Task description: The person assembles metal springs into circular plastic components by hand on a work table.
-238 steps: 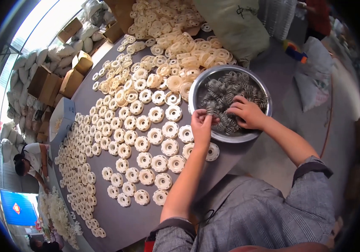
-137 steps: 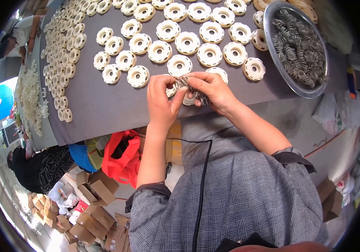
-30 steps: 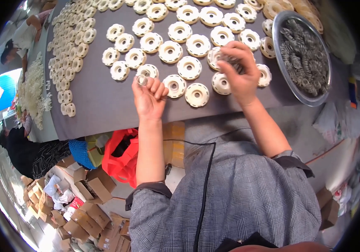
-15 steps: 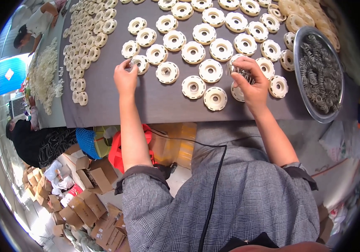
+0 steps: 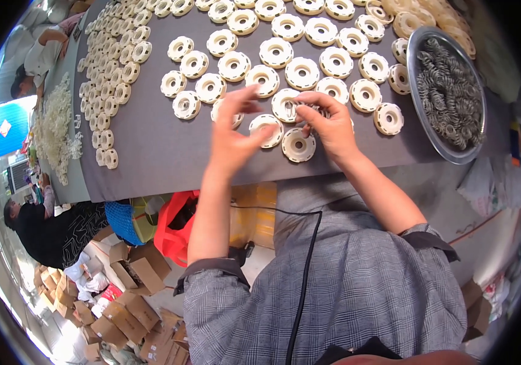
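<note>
My right hand (image 5: 332,129) is closed around a small bunch of metal coil springs (image 5: 316,109), above the nearer cream plastic wheels. Its fingertips are over a wheel (image 5: 285,104) where a coil shows. My left hand (image 5: 235,135), slightly blurred, hovers just to the left with thumb and fingers apart and nothing seen between them. Under it lie two wheels, partly covered by the fingers. Close to both hands, a round wheel (image 5: 299,153) with a central hole lies near the table's front edge. Another wheel (image 5: 186,113), left of my left hand, seems to have a spring in it.
At right stands a steel bowl (image 5: 417,100) of loose springs (image 5: 449,91). Rows of wheels cover the grey table (image 5: 151,143), with smaller cream rings (image 5: 111,106) at left. Translucent rings (image 5: 449,27) are heaped far right. Two people are at left; cardboard boxes (image 5: 129,313) lie below.
My left hand has left the wheel at the left, moving right and nearer, its fingers spreading. My right hand has shifted left with the springs. The whole view has shifted slightly.
</note>
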### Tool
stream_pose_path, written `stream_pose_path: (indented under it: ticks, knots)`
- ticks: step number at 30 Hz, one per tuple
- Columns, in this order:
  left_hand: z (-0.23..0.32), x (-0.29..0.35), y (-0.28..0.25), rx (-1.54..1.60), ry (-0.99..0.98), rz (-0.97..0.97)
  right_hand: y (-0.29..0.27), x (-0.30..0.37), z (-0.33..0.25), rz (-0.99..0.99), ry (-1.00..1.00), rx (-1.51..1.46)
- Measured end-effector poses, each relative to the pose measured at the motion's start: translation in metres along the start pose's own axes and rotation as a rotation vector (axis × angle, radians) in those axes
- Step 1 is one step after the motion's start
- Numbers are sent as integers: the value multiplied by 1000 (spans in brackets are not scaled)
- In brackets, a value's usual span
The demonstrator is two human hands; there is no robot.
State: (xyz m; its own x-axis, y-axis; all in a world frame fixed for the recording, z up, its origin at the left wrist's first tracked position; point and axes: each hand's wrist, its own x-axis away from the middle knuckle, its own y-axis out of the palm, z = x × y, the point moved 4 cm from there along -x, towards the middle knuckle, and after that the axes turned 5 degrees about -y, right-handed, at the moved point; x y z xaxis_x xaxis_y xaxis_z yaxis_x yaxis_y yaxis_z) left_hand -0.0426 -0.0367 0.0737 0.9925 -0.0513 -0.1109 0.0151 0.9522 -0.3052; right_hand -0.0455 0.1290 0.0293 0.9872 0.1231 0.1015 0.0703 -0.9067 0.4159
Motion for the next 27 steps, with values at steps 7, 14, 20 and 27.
stream_pose_path:
  ticks: [7,14,20,27]
  knots:
    - [-34,-19,-28,114,-68,157,-1,0,-4,-25,94,31]
    - [-110,-60,-161,-380,-181,553,-22,-2,-3,-11,227,-366]
    - [-122,-65,-156,-696,-176,477,-25,-5,-5,-16,347,-700]
    - [-63,-47,-76,-49,-102,419,-14,-6,-5,-61,316,-459]
